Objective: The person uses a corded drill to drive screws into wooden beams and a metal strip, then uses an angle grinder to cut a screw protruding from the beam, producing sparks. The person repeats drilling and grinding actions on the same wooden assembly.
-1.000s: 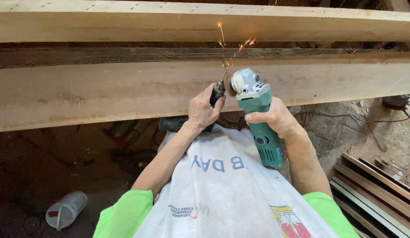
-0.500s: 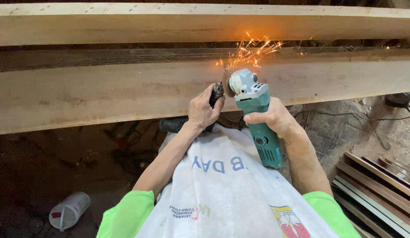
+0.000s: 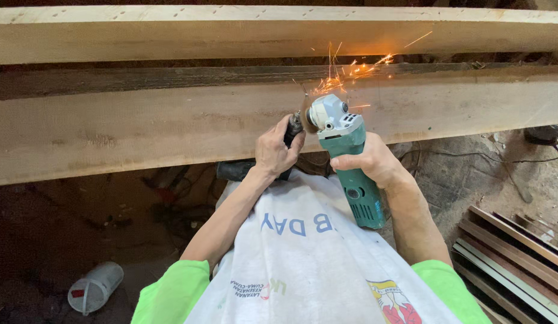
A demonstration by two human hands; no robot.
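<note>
Work in hand: grinding with a green angle grinder (image 3: pixel 346 157) at the near edge of a long pale plank (image 3: pixel 141 129) that runs across the view.
Right hand: the right hand (image 3: pixel 370 162) is wrapped tight around the grinder's body, fingers closed over it, the tail of the tool pointing back toward the person.
Left hand: the left hand (image 3: pixel 276 151) is clenched on the black side handle (image 3: pixel 292 127) just beside the grinder's grey head.
Grinder position: the head sits against the upper near edge of the plank, disc side turned away from the camera — the disc itself is mostly hidden.
Sparks: an orange spray of sparks (image 3: pixel 351 69) flies up and to the right from the contact point, toward the dark gap below a second plank (image 3: pixel 171 30) behind.
Progress: by my reading the cut or grind is under way, not finished — sparks show the disc is biting something hard; what it bites I cannot make out.
Left to do: no clear mark shows how much of the edge has been worked.
Around: a white sack (image 3: pixel 303 264) covers the lap, a clear plastic jug (image 3: pixel 94 288) lies on the dirt floor (image 3: pixel 45 240) at the left, and wood strips (image 3: pixel 513 252) are stacked at the right.
</note>
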